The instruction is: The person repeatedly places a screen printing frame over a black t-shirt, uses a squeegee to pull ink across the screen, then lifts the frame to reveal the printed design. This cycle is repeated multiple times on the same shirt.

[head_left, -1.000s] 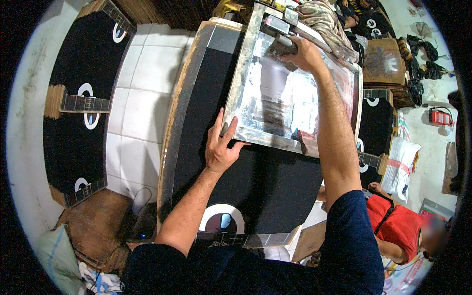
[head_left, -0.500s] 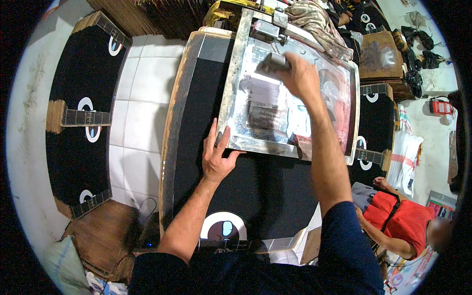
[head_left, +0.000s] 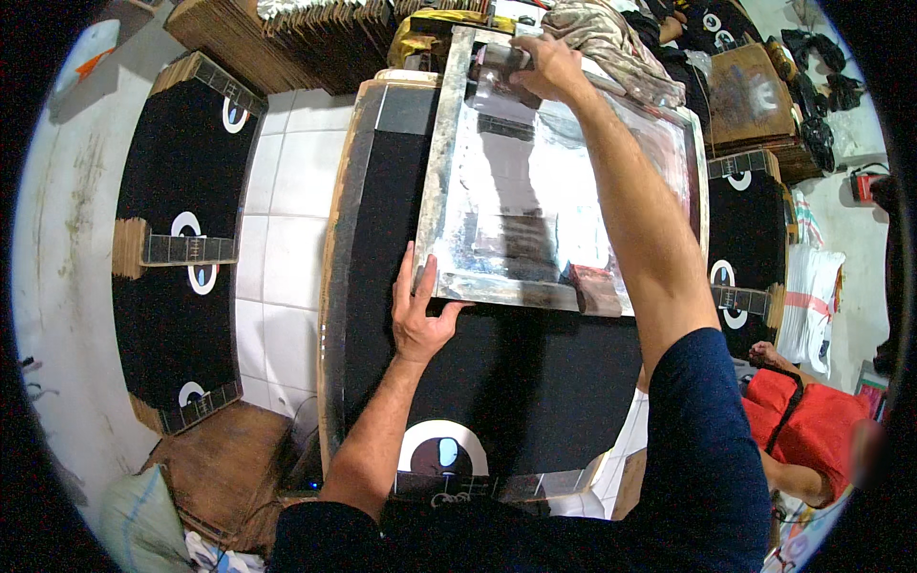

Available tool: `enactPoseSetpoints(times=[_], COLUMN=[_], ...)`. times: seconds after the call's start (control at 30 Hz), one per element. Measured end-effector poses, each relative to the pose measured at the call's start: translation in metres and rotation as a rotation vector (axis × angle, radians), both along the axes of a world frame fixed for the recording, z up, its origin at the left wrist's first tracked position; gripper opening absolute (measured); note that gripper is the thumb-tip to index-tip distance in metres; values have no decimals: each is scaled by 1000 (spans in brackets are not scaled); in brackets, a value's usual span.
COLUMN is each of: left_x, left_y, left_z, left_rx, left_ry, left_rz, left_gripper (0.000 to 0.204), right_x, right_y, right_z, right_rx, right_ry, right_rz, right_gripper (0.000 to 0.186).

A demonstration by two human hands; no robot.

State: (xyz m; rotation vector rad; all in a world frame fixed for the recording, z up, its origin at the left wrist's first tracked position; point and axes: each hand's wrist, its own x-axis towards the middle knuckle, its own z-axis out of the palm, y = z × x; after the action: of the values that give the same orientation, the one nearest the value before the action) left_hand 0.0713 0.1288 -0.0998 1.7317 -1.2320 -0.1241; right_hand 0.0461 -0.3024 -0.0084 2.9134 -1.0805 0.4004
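Black cloth (head_left: 497, 382) is spread flat in front of you, stained screen frame (head_left: 516, 290) over its far part. Your left hand (head_left: 423, 320) is at the frame's near-left corner, fingers spread against it. Your right hand (head_left: 552, 69) has its fingers curled round a dark block (head_left: 501, 65) at the frame's far-left end. Person in red (head_left: 793, 411) is off to your right.

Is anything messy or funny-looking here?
A bit, yes: the frame by the left hand has dark smears along its rim, and a blotchy cloth lies crumpled near its far edge. Nothing looks clearly broken.
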Motion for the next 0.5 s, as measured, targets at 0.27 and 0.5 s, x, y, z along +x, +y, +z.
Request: enactPoseSetpoints(times=[0.27,0.5], left_x=[0,-1], left_y=[0,-1], left_z=[0,1], left_rx=[6,-2], left_ry=[3,-67], left_rz=[-14,-32], left_gripper=[100,107], right_x=[-210,-244], right_y=[193,229], right_z=[57,48], right_rx=[441,277], right_ry=[-110,107], right_rz=[118,7], right_gripper=[66,45])
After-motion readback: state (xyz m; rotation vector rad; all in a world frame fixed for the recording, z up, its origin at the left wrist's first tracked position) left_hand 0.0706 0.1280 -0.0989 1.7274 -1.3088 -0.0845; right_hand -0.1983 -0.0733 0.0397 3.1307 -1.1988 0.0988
